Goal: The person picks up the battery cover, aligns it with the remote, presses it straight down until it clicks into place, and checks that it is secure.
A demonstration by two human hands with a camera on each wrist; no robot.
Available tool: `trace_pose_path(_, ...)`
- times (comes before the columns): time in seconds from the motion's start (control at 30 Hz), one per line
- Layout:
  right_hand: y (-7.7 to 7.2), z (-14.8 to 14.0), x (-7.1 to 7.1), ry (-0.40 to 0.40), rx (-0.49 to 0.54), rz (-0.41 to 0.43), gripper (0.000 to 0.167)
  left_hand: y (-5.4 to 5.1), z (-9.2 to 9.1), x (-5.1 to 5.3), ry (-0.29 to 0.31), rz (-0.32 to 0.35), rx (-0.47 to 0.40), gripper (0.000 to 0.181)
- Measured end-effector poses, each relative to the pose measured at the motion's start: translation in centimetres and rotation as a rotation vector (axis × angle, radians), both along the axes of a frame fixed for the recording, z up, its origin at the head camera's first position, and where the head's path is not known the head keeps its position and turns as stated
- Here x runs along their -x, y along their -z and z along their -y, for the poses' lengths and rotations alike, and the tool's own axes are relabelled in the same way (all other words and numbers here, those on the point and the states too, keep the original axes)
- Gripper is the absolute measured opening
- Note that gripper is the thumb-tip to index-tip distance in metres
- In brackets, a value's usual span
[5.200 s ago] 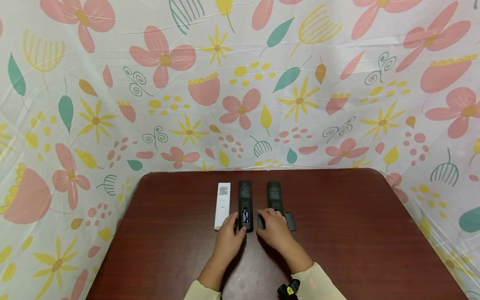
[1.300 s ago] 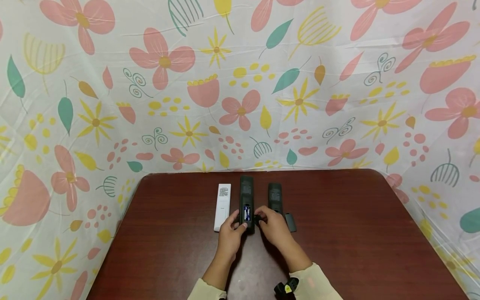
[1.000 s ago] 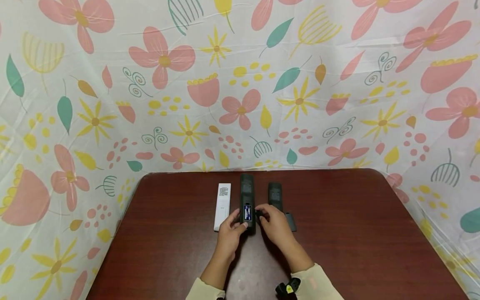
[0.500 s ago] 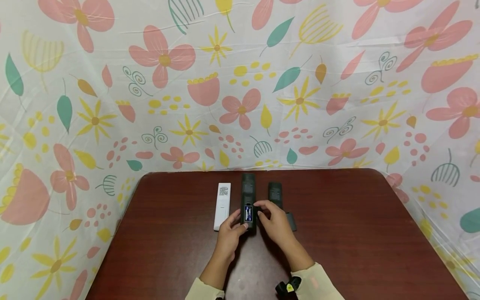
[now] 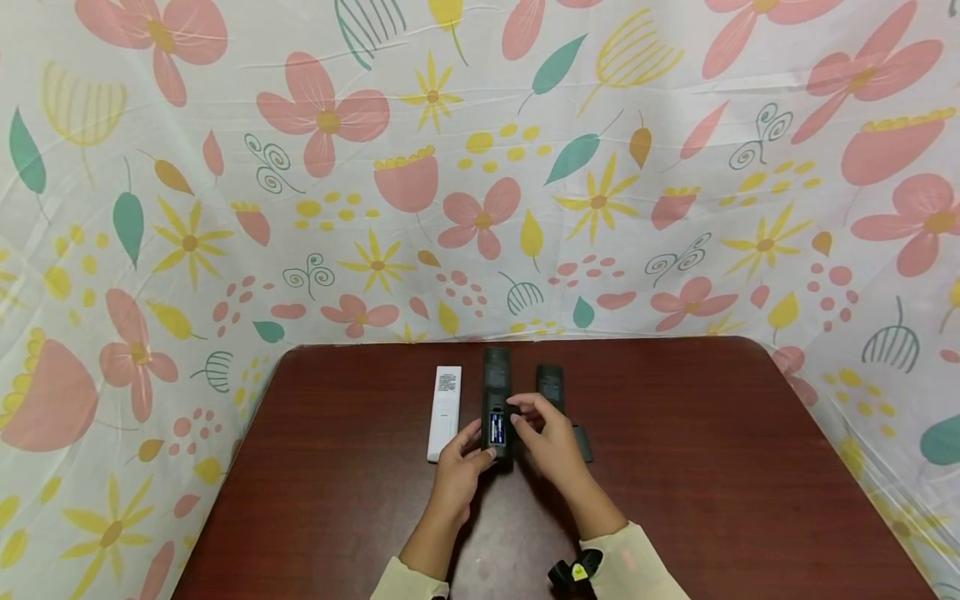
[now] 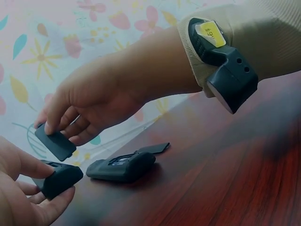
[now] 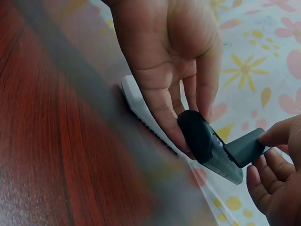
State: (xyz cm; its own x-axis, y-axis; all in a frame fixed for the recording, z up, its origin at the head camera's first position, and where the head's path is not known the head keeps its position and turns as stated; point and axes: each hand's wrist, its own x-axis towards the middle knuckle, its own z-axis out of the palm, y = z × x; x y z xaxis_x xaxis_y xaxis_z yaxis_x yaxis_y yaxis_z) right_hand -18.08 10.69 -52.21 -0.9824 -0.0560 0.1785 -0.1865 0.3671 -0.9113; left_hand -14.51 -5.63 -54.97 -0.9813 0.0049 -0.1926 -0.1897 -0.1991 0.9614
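My left hand [image 5: 456, 473] grips the near end of a dark remote control [image 5: 496, 373], back side up, thumb on its end. Batteries [image 5: 497, 427] show in its uncovered compartment. Beside it, my right hand [image 5: 557, 443] pinches a dark battery cover [image 6: 55, 143] between thumb and fingers. Both wrist views show the remote lifted off the table. In the right wrist view the cover [image 7: 247, 148] is tilted, its edge close against the remote's side; whether they touch I cannot tell.
A white remote [image 5: 446, 414] lies face down on the left of the brown table [image 5: 337, 500]. To the right lies a second dark remote [image 5: 550, 383], partly behind my right hand, with a loose cover [image 5: 582, 446] by it. A floral curtain [image 5: 480, 275] closes off the back.
The dark remote has risen slightly and shifted a little to the right in my left hand. My right hand has moved up along its side with the battery cover.
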Motion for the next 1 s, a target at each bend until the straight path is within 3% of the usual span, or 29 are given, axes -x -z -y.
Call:
trace_pose_path(0.63,0.0,0.8,0.6,-0.015,0.178,0.081,0.022,-0.4,-0.1,-0.1,0.029,-0.007,-0.042,0.063)
trace_pose_path(0.87,-3.6,1.2,-1.0,-0.04,0.16,0.122,0.024,-0.4,-0.1,-0.2,0.028,-0.011,-0.04,0.064)
trace_pose_path(1.0,-3.6,1.4,-1.1,-0.041,0.161,0.125,0.024,-0.4,-0.1,-0.1,0.025,-0.012,-0.037,0.064)
